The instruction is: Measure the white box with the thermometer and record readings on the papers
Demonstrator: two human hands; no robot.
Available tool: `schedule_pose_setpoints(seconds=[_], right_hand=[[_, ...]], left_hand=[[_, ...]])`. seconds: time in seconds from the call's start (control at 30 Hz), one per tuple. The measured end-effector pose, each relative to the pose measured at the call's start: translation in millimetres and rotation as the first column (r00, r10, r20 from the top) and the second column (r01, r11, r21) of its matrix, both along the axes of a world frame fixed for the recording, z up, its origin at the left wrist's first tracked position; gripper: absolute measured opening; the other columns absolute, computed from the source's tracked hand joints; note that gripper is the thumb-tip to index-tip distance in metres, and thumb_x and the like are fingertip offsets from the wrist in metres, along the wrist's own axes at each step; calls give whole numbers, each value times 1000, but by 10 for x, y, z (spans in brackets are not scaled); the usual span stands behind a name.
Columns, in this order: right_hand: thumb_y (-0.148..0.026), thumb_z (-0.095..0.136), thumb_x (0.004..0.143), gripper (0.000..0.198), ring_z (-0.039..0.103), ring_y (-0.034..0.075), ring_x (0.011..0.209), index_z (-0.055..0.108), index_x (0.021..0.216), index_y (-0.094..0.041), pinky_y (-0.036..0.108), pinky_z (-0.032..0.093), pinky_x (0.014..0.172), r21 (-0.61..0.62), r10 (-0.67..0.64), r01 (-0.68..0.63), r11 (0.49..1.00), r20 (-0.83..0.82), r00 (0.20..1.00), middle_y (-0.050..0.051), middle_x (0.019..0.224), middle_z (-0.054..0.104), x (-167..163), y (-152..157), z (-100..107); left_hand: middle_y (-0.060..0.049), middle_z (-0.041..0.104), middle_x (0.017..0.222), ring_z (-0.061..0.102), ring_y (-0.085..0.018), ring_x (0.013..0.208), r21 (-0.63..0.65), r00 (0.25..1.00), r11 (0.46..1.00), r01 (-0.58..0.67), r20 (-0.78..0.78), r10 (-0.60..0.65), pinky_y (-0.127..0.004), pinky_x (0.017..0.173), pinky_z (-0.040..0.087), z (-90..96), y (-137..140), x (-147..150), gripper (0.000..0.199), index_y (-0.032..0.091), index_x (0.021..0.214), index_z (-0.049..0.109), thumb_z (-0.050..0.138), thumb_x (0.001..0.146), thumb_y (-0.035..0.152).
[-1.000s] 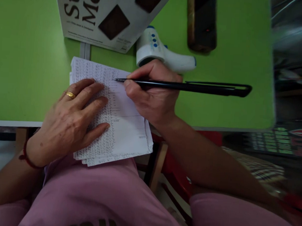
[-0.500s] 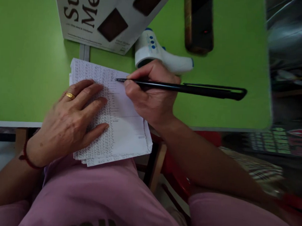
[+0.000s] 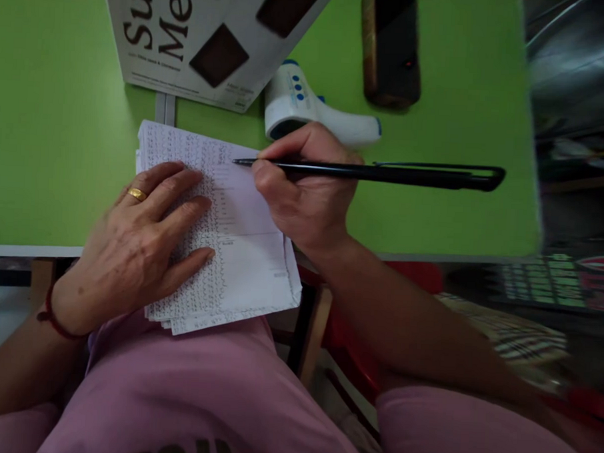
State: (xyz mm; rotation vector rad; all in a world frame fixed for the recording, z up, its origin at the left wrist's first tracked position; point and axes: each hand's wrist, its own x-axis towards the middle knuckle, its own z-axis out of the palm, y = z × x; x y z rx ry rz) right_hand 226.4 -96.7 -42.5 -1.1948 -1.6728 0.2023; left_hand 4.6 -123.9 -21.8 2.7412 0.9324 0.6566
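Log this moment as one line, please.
left hand: resting on papers | right hand: holding black pen, tip at papers | nearby: white thermometer, phone

We see a pink shirt point(image 3: 199, 389), whose thick dark lettering point(image 3: 192, 451) is cut by the lower edge of our view. The left hand point(image 3: 141, 246) wears a broad gold-coloured ring point(image 3: 136, 194), and around its wrist point(image 3: 74, 303) goes a dark red bracelet point(image 3: 60, 326) with one small bead point(image 3: 42, 316).

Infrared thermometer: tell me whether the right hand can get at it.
Probably yes: the white infrared thermometer lies just beyond the right hand with nothing seen between them, though that hand holds a black pen.
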Motion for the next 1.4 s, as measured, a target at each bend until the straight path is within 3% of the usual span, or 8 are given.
schedule_pose_setpoints(seconds=[0.17,0.37,0.6,1.23,1.4], right_hand=[[-19,63,78,15,56,13,52,54,69,-26,30,50,53,66,-22,21,998,11,1000,-7,58,57,-45,-10,23],[-24,66,80,16,55,13,52,53,72,-26,30,51,54,-46,20,-20,999,16,1000,-7,59,57,4,6,-7],[-19,62,78,12,53,12,51,55,71,-26,28,48,50,101,6,-4,995,-22,1000,-6,58,56,-22,-4,0],[-23,61,80,8,53,12,50,56,73,-25,28,49,49,77,-2,0,997,25,1000,-6,59,58,-34,-1,0],[-16,59,80,9,61,13,59,58,80,-25,29,53,59,118,-118,93,989,228,966,-4,70,64,72,-118,180]], left_hand=[[-13,57,135,49,-36,132,3,1000,1000,-5,6,5,-55,106,47,-2,-2,4,39,18,121,57,49,98,48],[-15,57,134,50,-37,130,31,1000,1000,-3,6,2,-56,105,48,-8,-3,4,41,15,121,57,50,97,49],[-11,57,136,50,-36,132,-14,1000,1000,-7,26,8,-56,105,48,1,-3,3,37,21,122,57,53,96,48],[-15,56,136,48,-37,133,10,1000,1000,-3,-7,3,-54,108,45,4,-10,0,43,14,122,57,50,98,48],[-16,54,139,44,-36,136,-51,999,999,-17,-36,15,-53,112,42,34,-27,5,42,13,123,57,50,98,46]])
